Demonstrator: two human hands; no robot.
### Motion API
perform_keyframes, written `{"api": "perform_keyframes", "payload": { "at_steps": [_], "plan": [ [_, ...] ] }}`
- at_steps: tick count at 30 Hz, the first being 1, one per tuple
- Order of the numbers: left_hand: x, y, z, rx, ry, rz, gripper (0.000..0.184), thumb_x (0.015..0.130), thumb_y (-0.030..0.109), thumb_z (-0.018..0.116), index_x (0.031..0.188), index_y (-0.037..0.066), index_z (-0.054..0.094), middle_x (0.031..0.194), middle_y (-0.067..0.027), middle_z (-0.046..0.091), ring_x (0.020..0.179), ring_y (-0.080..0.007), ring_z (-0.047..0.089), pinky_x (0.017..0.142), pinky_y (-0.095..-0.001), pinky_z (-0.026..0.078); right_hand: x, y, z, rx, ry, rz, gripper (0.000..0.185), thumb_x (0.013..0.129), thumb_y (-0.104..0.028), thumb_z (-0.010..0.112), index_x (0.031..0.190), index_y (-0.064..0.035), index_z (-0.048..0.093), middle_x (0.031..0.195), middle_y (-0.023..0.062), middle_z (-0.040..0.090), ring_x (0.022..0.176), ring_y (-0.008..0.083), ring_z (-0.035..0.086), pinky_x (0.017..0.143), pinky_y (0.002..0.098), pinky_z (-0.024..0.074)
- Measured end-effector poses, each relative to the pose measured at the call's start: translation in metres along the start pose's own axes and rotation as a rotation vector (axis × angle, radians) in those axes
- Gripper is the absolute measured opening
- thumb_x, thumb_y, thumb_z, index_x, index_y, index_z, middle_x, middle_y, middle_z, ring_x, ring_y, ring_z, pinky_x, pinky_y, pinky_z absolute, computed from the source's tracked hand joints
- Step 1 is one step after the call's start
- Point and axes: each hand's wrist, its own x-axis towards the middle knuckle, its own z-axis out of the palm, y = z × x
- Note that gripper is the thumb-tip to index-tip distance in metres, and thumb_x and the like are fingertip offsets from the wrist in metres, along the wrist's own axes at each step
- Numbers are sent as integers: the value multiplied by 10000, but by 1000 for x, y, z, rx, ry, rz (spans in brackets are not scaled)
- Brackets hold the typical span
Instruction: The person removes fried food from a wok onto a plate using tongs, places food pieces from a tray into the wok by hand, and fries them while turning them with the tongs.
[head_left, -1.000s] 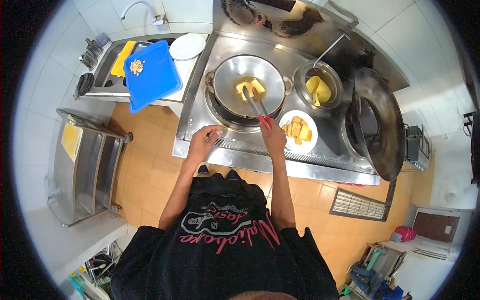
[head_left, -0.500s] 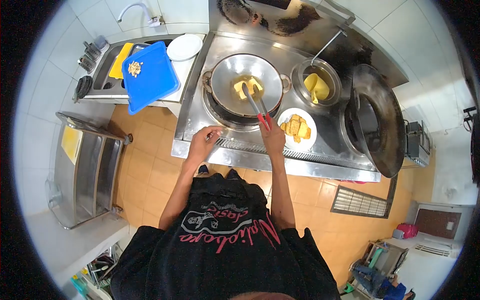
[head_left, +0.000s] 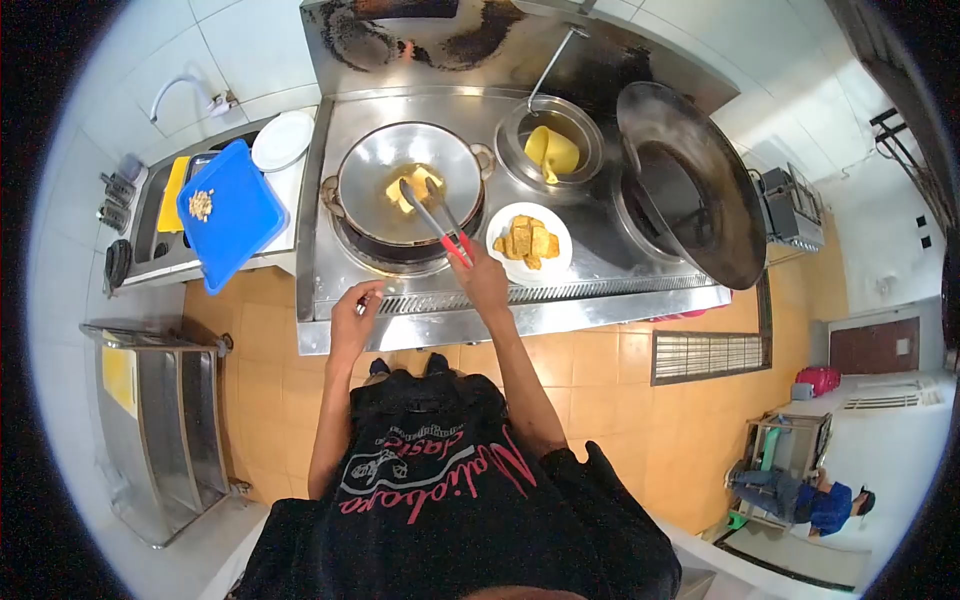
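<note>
My right hand (head_left: 486, 282) grips a pair of metal tongs (head_left: 428, 218) by their red handles. The tongs reach into a wok (head_left: 365, 180) on the burner, their tips slightly apart among yellow tofu-like pieces (head_left: 421, 179) in oil. Whether the tips pinch a piece, I cannot tell. My left hand (head_left: 352, 318) hovers at the stove's front edge, fingers loosely curled and a little apart, with nothing visible in it. Right of the wok, browned fried pieces (head_left: 531, 240) lie on a white plate (head_left: 505, 268), close to my right hand.
Behind the plate, a metal pot (head_left: 510, 150) holds a yellow scoop (head_left: 553, 155). A large dark wok (head_left: 735, 215) leans tilted at right. At left, a blue tray (head_left: 235, 225) bears small pale pieces beside white plates (head_left: 283, 143). A person (head_left: 828, 508) is at the far lower right.
My view has turned rightward, so the stove appears further left. The tongs stay in the wok in my right hand. My left hand's fingers look slightly more curled.
</note>
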Motion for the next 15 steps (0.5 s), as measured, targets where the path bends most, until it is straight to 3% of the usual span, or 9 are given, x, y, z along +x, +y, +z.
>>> {"api": "perform_keyframes", "payload": {
  "at_steps": [15],
  "plan": [
    [-10,10,1,2,25,-37,207,907,134,643,1092,52,684,880,-74,676,736,-124,557,700,-271,469,-4,-5,-4,70,-70,-20,516,837,-458,642,1162,-59,600,850,260,673,816,429,661,724,513,515]
  ]
}}
